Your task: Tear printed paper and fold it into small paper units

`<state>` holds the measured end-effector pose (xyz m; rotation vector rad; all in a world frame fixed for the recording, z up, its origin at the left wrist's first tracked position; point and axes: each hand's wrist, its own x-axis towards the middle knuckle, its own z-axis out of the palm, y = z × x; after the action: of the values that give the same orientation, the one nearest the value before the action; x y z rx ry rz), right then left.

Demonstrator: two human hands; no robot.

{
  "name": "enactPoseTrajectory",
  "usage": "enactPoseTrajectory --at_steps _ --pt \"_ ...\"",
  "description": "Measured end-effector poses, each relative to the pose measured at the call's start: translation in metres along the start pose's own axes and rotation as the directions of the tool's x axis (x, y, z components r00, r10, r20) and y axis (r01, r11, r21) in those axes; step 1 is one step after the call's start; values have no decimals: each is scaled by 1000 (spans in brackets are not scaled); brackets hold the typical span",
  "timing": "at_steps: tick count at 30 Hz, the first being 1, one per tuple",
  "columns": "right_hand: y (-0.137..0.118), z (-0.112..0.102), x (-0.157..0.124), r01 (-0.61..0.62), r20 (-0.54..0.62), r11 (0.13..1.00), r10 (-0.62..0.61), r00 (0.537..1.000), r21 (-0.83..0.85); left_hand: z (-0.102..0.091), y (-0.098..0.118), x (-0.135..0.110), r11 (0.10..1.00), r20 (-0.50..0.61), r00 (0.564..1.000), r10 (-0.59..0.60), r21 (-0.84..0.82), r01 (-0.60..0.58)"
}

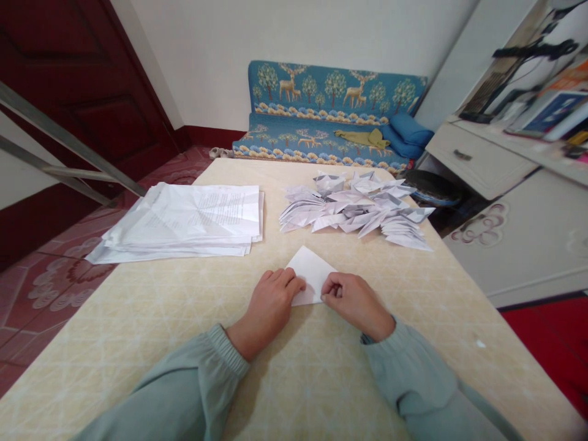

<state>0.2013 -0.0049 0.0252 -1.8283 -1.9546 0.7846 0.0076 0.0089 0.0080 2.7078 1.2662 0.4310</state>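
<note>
A small folded sheet of white paper (309, 275) lies on the table in front of me, its point facing away. My left hand (274, 300) rests on its left side, fingers bent together and pressed on the paper. At the paper's right corner, my right hand (351, 300) pinches the edge between thumb and curled fingers. Beyond the right hand sits a heap of folded paper pieces (353, 205), some nested in rows. To the left lies a stack of printed sheets (193, 217), creased and uneven at the edges.
The table (303, 392) has a pale patterned cover. Behind it stands a blue sofa (285, 131) with a deer print. A cabinet (519, 214) flanks the right side, and metal bars (68, 131) slant in at the left, near a dark red door (87, 73).
</note>
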Motion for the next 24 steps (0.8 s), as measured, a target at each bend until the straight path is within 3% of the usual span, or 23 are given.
enactPoseTrajectory --at_steps 7,11,14,19,24 --pt "-1 4 -1 0 -79 996 -7 997 -87 2 0 2 998 2 1000 -11 54 11" --pt "-11 12 -3 -64 -194 985 33 980 -159 4 0 2 999 -2 1000 -20 42 20" --pt "-22 22 -5 -43 -268 969 -25 963 -243 4 0 1 999 -5 999 -35 31 35" --pt "-24 26 -6 37 -204 944 -109 973 -329 5 -1 1 997 5 997 -82 5 82" --pt "-12 10 -4 22 -101 929 -63 993 -369 4 -4 0 995 17 995 -101 -5 101"
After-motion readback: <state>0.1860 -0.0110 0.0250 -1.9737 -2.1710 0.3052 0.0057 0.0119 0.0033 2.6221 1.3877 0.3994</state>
